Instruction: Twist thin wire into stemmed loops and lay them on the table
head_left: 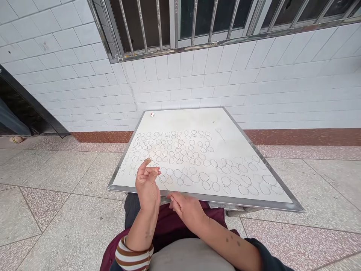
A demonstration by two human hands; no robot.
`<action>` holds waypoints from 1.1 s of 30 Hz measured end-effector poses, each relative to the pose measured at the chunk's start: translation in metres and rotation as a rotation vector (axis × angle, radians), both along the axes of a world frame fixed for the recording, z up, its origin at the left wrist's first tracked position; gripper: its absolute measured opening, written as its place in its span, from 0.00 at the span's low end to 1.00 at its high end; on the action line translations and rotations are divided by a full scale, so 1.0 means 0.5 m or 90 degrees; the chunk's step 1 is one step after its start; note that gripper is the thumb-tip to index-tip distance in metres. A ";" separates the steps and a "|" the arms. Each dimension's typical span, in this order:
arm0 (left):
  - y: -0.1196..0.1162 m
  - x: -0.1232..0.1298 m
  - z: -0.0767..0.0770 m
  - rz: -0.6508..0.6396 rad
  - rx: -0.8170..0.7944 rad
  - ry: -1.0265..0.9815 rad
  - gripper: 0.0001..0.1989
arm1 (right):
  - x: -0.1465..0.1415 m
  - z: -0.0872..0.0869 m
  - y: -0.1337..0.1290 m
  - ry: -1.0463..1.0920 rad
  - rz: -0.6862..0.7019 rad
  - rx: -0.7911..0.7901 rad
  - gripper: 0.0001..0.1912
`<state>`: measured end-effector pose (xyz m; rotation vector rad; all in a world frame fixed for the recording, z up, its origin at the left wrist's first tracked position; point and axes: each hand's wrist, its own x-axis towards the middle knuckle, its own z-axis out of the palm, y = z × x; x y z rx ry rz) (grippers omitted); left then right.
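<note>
Many thin wire-like rings (204,176) lie in rows on a white board (180,120) with a grey metal edge. Over the board's near left part, my left hand (148,182) is raised, its fingers pinched on a thin strand, with a tan wrap on one fingertip. To its right, at the near edge, my right hand (187,209) is closed on the lower end of the same strand (165,184). The strand slants down between the two hands and is too fine to make out well.
A small red and white item (152,114) lies at the board's far left corner. Behind the board stands a white tiled wall (197,82) with a barred window (214,22). A dark doorway (28,109) is at the left. My knees are under the near edge.
</note>
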<state>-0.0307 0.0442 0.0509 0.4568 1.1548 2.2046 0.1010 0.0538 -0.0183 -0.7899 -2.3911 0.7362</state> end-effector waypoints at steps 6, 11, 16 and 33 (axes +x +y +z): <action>-0.010 -0.032 0.027 0.054 0.039 0.056 0.20 | 0.034 -0.049 -0.024 -0.096 0.153 -0.183 0.12; -0.042 -0.045 0.063 -0.070 -0.006 0.138 0.27 | 0.071 -0.029 0.034 0.011 -0.032 -0.325 0.15; -0.064 0.000 0.054 -0.265 -0.086 0.127 0.34 | 0.065 0.106 0.068 0.262 -0.019 -0.428 0.14; -0.094 0.042 0.014 -0.398 -0.139 0.073 0.31 | 0.051 0.145 0.050 0.318 -0.005 -0.456 0.10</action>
